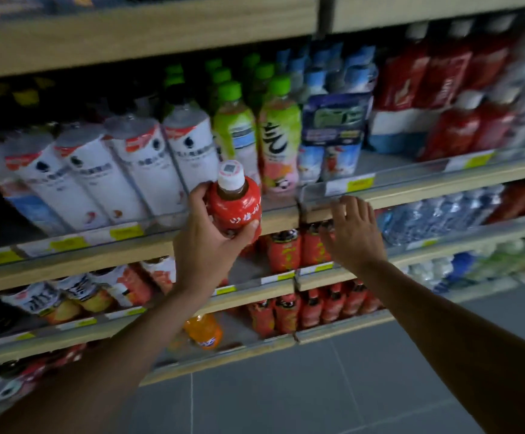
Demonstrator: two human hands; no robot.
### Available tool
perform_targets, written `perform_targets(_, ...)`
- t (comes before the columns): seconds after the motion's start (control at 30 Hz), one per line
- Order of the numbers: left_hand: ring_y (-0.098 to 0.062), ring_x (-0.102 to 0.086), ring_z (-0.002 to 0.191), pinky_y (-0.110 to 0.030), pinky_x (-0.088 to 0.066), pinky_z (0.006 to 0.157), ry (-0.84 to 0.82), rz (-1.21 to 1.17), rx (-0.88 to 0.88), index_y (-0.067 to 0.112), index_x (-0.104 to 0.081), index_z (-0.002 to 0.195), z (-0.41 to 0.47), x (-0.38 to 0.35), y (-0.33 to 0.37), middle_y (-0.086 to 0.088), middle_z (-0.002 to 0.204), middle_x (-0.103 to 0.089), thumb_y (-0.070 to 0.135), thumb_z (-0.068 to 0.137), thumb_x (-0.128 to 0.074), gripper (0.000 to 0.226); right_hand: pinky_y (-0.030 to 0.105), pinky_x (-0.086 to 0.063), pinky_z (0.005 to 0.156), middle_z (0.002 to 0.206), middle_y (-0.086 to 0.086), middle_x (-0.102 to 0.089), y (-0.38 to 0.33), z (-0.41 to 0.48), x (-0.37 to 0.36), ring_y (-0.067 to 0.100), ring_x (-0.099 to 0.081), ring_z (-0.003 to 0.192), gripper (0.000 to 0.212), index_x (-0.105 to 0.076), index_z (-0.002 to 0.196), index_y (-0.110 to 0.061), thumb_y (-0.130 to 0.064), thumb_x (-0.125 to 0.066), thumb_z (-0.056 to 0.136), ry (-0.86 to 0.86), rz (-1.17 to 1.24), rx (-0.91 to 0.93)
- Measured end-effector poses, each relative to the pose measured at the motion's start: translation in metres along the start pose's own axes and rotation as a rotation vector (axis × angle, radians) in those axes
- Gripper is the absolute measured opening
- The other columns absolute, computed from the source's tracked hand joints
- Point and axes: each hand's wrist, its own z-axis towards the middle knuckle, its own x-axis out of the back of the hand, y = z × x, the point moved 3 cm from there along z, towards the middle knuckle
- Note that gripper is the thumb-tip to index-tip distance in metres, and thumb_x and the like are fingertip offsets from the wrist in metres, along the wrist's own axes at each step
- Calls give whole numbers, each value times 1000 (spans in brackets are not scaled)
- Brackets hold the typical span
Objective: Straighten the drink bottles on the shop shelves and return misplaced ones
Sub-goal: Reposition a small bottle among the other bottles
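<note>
A: So, how far along is the task?

B: Midway, by appearance. The left grip (204,242) wraps the red bottle (234,208), held off the shelves just below the white bottles (148,164). The right grip (353,233), fingers spread, holds nothing beside the matching red row (286,250). Placement is left, probably there.

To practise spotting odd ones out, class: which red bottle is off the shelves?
The white-capped red bottle, held in the left hand; the other red bottles all stand on shelves.
</note>
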Motion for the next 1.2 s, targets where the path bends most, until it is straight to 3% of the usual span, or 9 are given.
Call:
perform_targets(0.1,-22,-61,106,-27,-44,77,-18,-19,35,23,-36,132,-1,-51,37,2,124,-58,54,67,-72,81,50,-40,94,113,27,-54,59,6,5,42,-50,106,48,-57,112,4,-29,-68,79,-8,3,-24)
perform_targets(0.2,-9,-54,101,-27,-43,79,-31,-60,33,22,-36,132,3,-98,71,10,117,-51,43,68,-78,79,50,-43,90,107,28,-55,113,16,11,43,-53,100,46,-59,105,6,-30,-69,78,-15,-1,-28)
perform_targets(0.3,-5,-50,103,-27,-43,81,-63,-116,20,22,-34,133,10,-137,101,8,122,-51,47,68,-76,81,47,-42,88,105,26,-55,155,24,12,41,-52,98,47,-60,103,4,-34,-70,78,-37,0,-22)
perform_targets(0.4,-8,-54,109,-29,-47,87,-78,-188,-1,25,-33,136,19,-166,125,9,127,-50,51,68,-72,83,44,-44,82,104,23,-55,173,32,9,39,-52,95,45,-61,102,-1,-36,-72,77,-22,55,-1)
perform_targets(0.53,-6,-51,117,-29,-46,93,-118,-271,8,25,-32,139,31,-200,144,7,135,-48,39,73,-75,80,37,-49,66,84,19,-57,175,39,6,35,-57,76,36,-61,82,-4,-27,-83,65,60,43,61)
perform_targets(0.67,-9,-50,119,-34,-47,95,-107,-277,13,28,-30,139,44,-224,161,6,137,-47,39,74,-74,79,31,-46,57,81,13,-57,181,39,1,30,-57,72,34,-61,80,-9,-34,-79,65,144,0,89)
perform_targets(0.73,-12,-50,121,-36,-47,96,-136,-297,12,27,-30,139,52,-235,168,3,138,-47,35,76,-74,78,32,-46,60,80,12,-56,184,39,-2,29,-56,72,31,-60,79,-10,-39,-70,71,220,-21,118)
perform_targets(0.87,-6,-49,115,-26,-44,90,-177,-295,4,26,-29,139,72,-261,178,4,138,-44,32,76,-74,78,35,-47,67,80,12,-56,187,37,-10,28,-50,74,36,-58,79,-10,-44,-47,84,326,-13,140)
perform_targets(1.2,-18,-53,115,-28,-40,85,-211,-203,8,22,-30,137,96,-315,184,2,135,-48,34,73,-76,79,41,-50,81,79,11,-57,189,37,-20,29,-54,74,38,-61,79,-9,-44,-47,89,443,-16,168)
